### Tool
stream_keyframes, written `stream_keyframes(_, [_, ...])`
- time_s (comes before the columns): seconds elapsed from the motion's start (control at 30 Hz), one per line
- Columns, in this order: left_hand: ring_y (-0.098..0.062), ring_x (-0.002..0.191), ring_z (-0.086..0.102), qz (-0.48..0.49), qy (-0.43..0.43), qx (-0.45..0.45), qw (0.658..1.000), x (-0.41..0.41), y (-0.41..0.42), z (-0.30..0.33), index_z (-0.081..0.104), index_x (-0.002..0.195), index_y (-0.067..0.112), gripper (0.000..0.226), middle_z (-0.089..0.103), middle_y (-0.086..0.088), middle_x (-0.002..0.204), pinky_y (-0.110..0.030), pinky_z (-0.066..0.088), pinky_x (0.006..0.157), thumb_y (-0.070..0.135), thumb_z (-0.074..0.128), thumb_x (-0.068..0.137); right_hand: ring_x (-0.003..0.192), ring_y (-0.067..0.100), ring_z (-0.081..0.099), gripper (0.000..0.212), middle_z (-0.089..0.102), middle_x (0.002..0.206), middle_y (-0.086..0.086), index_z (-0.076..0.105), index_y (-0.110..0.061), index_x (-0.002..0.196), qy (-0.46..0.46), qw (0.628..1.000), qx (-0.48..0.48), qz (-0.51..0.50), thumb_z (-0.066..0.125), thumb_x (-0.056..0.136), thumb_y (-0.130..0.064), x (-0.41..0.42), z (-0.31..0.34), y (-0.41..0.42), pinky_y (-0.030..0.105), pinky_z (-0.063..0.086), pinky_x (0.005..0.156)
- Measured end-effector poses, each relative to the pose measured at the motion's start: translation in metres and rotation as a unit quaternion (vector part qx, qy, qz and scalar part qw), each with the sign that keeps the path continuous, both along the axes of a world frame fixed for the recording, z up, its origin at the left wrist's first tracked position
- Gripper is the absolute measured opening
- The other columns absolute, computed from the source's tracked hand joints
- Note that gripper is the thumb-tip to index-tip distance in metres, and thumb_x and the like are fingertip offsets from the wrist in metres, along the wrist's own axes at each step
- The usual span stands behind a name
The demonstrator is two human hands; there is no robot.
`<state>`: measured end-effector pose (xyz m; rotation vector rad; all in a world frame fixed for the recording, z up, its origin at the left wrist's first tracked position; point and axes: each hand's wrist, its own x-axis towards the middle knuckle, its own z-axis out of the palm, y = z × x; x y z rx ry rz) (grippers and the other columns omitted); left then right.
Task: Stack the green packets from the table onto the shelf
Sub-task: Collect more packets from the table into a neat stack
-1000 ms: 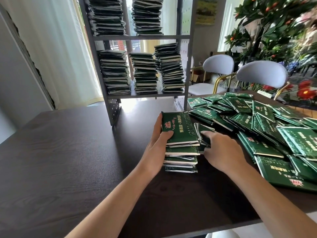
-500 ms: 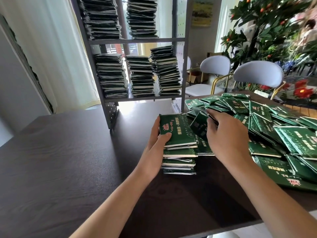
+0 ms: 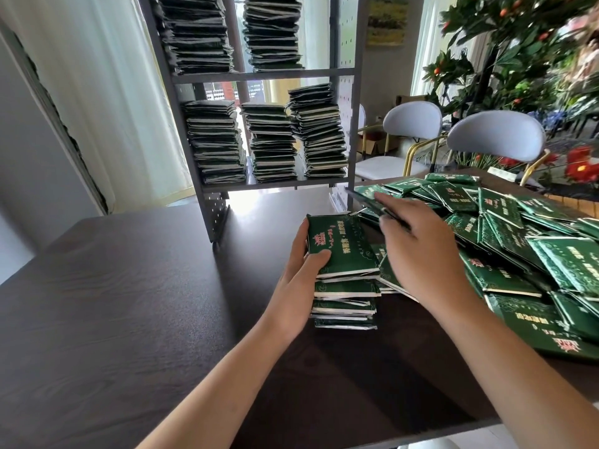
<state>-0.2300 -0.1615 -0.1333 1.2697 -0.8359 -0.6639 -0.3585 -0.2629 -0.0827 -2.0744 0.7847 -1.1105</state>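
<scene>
Left hand (image 3: 303, 273): fingers curled round the left edge of a short stack of green packets (image 3: 345, 286), thumb laid across the near corner of the top packet, forearm reaching in from the lower left. The stack stands on the dark wooden table (image 3: 129, 303), just in front of the shelf's foot, its layers slightly uneven.

Right hand (image 3: 418, 251): raised above the table just right of the stack, palm down, back of the hand toward the camera, forearm entering from the lower right. Fingers pinch a single green packet (image 3: 372, 204) held edge-on and tilted, its far end pointing toward the shelf; blurred, so the exact finger placement is hard to read, though it appears held between thumb and forefingers.

Loose green packets (image 3: 505, 241): a spread heap covering the right part of the table, overlapping at all angles, printed faces up, touching the right side of the stack.

Grey metal shelf (image 3: 269, 74): stands on the far part of the table, perforated side panels. Lower level holds three tall piles of packets (image 3: 272, 140), side by side, the right one leaning. Upper level holds two more.

Behind: two white-backed chairs (image 3: 496, 134) with gold frames, a leafy plant bearing small orange fruit (image 3: 505, 59), red flowers (image 3: 580, 163), pale curtains (image 3: 97, 92).
</scene>
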Motion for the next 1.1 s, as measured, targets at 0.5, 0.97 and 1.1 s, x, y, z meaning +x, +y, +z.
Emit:
stream_keyframes(0.5, [-0.012, 0.126, 0.061, -0.013, 0.016, -0.004, 1.000, 0.000, 0.003, 0.009, 0.045, 0.148, 0.031, 0.040, 0.065, 0.004, 0.136, -0.039, 0.043, 0.113, 0.029, 0.038, 0.109, 0.136, -0.006, 0.042, 0.040, 0.052, 0.144, -0.021, 0.058, -0.033, 0.140, -0.060, 0.975, 0.144, 0.158, 0.047, 0.103, -0.044, 0.015, 0.007, 0.029, 0.029, 0.028, 0.118])
stream_keyframes(0.97, [-0.013, 0.126, 0.060, -0.012, 0.034, -0.015, 0.999, 0.001, 0.002, 0.006, 0.051, 0.142, 0.033, 0.038, 0.065, 0.005, 0.136, -0.038, 0.043, 0.114, 0.027, 0.040, 0.107, 0.087, 0.017, 0.074, 0.034, 0.076, 0.103, 0.005, 0.071, -0.029, 0.116, -0.079, 0.899, 0.394, 0.176, 0.041, 0.102, -0.018, 0.016, -0.008, 0.024, 0.033, 0.058, 0.069])
stream_keyframes(1.1, [-0.009, 0.108, 0.069, -0.001, 0.022, -0.001, 1.000, 0.002, 0.003, 0.005, 0.055, 0.133, 0.039, 0.035, 0.074, 0.014, 0.112, -0.027, 0.054, 0.097, 0.020, 0.048, 0.103, 0.100, 0.021, 0.067, 0.032, 0.072, 0.111, 0.004, 0.070, -0.033, 0.113, 0.043, 0.971, 0.232, 0.046, 0.043, 0.100, -0.021, 0.005, -0.012, -0.004, 0.037, 0.049, 0.084])
